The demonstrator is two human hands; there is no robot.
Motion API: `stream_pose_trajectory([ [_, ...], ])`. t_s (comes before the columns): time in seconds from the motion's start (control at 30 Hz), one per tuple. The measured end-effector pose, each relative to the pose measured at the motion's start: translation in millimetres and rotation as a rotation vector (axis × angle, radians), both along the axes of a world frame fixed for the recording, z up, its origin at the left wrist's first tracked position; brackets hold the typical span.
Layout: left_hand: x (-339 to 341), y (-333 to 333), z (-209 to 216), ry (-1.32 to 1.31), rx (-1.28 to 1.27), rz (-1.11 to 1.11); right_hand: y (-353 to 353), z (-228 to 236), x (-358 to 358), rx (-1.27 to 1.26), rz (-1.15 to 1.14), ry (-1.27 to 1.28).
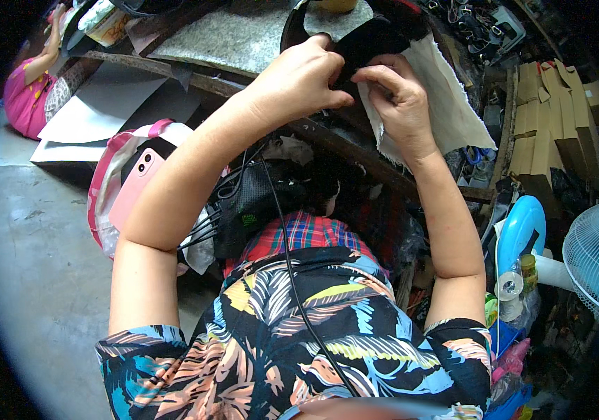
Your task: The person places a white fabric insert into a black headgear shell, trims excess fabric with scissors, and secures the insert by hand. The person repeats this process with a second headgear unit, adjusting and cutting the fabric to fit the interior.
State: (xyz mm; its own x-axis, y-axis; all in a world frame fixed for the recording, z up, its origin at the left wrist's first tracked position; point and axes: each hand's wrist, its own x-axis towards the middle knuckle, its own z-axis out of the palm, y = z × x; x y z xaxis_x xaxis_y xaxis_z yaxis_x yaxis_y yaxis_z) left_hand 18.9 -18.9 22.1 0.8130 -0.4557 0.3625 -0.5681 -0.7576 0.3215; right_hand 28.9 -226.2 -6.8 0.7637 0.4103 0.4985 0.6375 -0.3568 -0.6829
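Note:
Both my hands are raised together over the near edge of the bench. My left hand [306, 78] is closed, its curled fingers at the edge of a curved, dark, flexible sheet [369, 45]; the exact grip is partly hidden. Close beside it, my right hand [401, 105] pinches with thumb and forefinger at the upper left corner of an off-white cloth [446, 98] with frayed edges. The cloth hangs under and to the right of that hand, against the dark sheet. What the sheet is made of I cannot tell.
A grey-topped workbench [222, 45] lies ahead. At left are white sheets [103, 105], a pink phone [135, 185] on a bag and a person in pink [26, 98]. Cardboard pieces [552, 119] and a fan [590, 252] stand at right. A black cable [287, 238] runs down my front.

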Motion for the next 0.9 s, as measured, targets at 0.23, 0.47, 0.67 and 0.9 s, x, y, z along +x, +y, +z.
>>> stream_pose_trajectory([
  [0.23, 26, 13, -3, 0.349, -0.211, 0.014, 3, -5, 6, -0.089, -0.013, -0.116],
  [0.47, 13, 15, -5, 0.271, -0.096, -0.006, 3, -5, 4, -0.246, -0.070, -0.237],
  [0.67, 12, 5, -6, 0.014, -0.056, 0.018, 3, -3, 7, -0.114, -0.068, -0.177],
  [0.9, 15, -4, 1, 0.142, 0.052, 0.133, 4, -5, 5, -0.086, -0.122, -0.117],
])
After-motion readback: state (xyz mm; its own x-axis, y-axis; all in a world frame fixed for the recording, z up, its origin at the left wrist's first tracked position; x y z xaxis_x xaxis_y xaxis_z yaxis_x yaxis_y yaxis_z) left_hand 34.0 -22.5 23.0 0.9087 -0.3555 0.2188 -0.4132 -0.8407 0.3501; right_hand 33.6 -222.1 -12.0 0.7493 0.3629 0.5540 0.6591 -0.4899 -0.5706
